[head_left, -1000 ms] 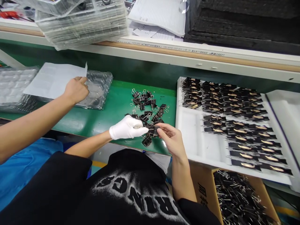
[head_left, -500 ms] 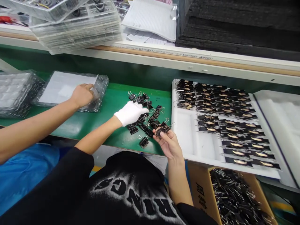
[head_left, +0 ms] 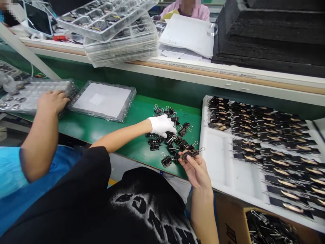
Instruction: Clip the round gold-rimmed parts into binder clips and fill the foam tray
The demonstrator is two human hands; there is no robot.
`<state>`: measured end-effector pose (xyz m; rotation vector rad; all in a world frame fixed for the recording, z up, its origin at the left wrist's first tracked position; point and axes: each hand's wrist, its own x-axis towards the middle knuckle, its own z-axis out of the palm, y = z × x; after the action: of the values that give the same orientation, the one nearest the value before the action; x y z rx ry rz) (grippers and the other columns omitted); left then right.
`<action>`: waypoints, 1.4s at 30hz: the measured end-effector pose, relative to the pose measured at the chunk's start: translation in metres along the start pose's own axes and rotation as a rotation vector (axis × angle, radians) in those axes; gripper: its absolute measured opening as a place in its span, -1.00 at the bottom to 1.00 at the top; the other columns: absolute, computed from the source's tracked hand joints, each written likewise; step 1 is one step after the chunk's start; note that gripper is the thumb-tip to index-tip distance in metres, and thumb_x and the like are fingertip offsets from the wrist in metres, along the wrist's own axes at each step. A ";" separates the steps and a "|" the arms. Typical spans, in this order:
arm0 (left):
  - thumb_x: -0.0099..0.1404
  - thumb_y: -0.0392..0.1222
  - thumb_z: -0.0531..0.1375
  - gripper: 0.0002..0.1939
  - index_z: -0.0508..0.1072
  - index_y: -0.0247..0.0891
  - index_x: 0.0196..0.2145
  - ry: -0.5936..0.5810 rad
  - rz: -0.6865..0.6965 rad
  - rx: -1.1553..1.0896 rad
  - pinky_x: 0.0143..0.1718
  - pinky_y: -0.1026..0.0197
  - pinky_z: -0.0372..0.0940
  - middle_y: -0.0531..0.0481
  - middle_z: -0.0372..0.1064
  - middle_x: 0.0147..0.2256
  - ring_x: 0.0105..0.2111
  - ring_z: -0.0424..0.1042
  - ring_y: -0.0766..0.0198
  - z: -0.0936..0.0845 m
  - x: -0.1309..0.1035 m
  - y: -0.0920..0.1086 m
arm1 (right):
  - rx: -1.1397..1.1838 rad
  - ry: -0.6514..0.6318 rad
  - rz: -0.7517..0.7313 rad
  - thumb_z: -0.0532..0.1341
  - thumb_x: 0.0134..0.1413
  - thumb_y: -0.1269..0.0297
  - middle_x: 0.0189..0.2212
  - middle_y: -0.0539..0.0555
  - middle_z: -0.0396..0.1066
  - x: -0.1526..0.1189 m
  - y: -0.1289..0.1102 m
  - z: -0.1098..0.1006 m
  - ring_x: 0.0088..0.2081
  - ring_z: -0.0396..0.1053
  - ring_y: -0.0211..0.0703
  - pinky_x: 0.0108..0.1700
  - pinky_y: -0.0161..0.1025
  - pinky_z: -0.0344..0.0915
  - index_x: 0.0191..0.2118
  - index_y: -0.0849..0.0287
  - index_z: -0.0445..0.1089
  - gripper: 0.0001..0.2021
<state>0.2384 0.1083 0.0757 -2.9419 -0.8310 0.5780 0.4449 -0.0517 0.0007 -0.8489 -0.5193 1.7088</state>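
In a white glove, my left hand (head_left: pixel 162 124) reaches over a loose pile of black binder clips (head_left: pixel 180 141) on the green table. Its fingers are partly spread among the clips; I see none held in it. My bare right hand (head_left: pixel 196 167) pinches a black binder clip (head_left: pixel 191 153) between thumb and fingers, near the table's front edge. The wire handles of this clip point right. A single clip (head_left: pixel 166 160) lies at the pile's near side.
To the right, a white foam tray (head_left: pixel 220 162) carries rows of black clips with beige strips. Below it stands a carton (head_left: pixel 230 220) of clips. A co-worker's hand (head_left: pixel 52 101) rests on a clear plastic tray (head_left: pixel 33 91) at left. Another clear tray (head_left: pixel 130 98) holds white paper.
My view has shifted left, so things appear further right. My gloved hand has shifted slightly over the pile. The co-worker's hand has moved left from the papered tray to the other tray.
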 end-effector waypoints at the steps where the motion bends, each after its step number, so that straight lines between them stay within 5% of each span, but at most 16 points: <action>1: 0.27 -0.02 0.32 -0.52 0.51 -0.09 0.13 0.001 0.003 0.000 -0.08 0.04 0.16 -0.21 0.50 0.02 -0.07 0.45 -0.03 0.001 0.002 -0.001 | -0.006 -0.002 0.000 0.61 -0.18 0.21 -0.28 0.01 0.61 0.000 0.000 0.000 -0.16 0.61 -0.12 -0.23 -0.31 0.58 -0.24 0.07 0.62 -0.68; 6: 0.13 -0.09 0.35 -0.52 0.51 -0.29 0.00 0.005 -0.022 -0.011 -0.11 0.00 0.22 -0.27 0.51 -0.04 -0.12 0.48 -0.08 0.004 0.006 -0.001 | -0.040 0.016 -0.017 0.61 -0.18 0.19 -0.27 0.02 0.61 0.000 0.002 0.001 -0.15 0.61 -0.11 -0.21 -0.29 0.57 -0.26 0.07 0.62 -0.69; 13: 0.00 -0.25 0.32 -0.54 0.48 -0.30 -0.09 0.037 -0.081 -0.083 -0.15 0.04 0.21 -0.23 0.54 -0.20 -0.23 0.50 -0.04 0.000 0.003 -0.005 | -0.052 0.056 -0.033 0.62 -0.21 0.17 -0.27 0.01 0.61 -0.004 -0.001 0.002 -0.15 0.61 -0.10 -0.20 -0.27 0.57 -0.26 0.07 0.61 -0.66; 18: 0.06 -0.37 0.26 -0.54 0.46 -0.27 -0.03 0.096 -0.077 -0.095 -0.17 0.08 0.16 -0.16 0.55 -0.25 -0.27 0.51 0.01 -0.007 -0.005 -0.006 | -0.033 0.065 -0.040 0.62 -0.21 0.19 -0.28 0.01 0.62 -0.004 -0.002 0.003 -0.16 0.61 -0.12 -0.20 -0.29 0.57 -0.25 0.09 0.61 -0.66; 26: 0.32 -0.50 0.05 -0.74 0.46 -0.33 -0.15 0.376 -0.168 0.266 -0.29 0.06 0.02 -0.23 0.49 -0.30 -0.27 0.50 -0.03 -0.015 -0.019 0.006 | -0.023 0.049 -0.035 0.60 -0.17 0.21 -0.28 0.01 0.63 -0.002 -0.001 0.004 -0.14 0.61 -0.11 -0.18 -0.28 0.57 -0.24 0.09 0.59 -0.67; 36: 0.31 -0.50 0.07 -0.76 0.46 -0.35 -0.14 0.330 -0.226 0.250 -0.29 0.07 0.01 -0.23 0.48 -0.30 -0.31 0.48 0.01 -0.013 -0.027 -0.002 | -0.016 0.032 -0.035 0.58 -0.12 0.22 -0.28 0.02 0.62 -0.002 0.004 0.004 -0.15 0.61 -0.10 -0.17 -0.24 0.56 -0.23 0.09 0.57 -0.70; 42: 0.34 -0.56 -0.01 -0.65 0.47 -0.32 -0.10 0.369 -0.104 0.286 -0.29 0.08 0.03 -0.20 0.47 -0.29 -0.26 0.48 0.03 -0.029 -0.029 -0.006 | -0.012 0.028 -0.035 0.57 -0.10 0.22 -0.25 0.03 0.63 -0.003 0.004 0.003 -0.13 0.61 -0.11 -0.17 -0.28 0.55 -0.20 0.09 0.59 -0.69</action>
<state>0.2227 0.1008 0.1132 -2.6081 -0.7766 0.1253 0.4408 -0.0557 0.0004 -0.8660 -0.5230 1.6616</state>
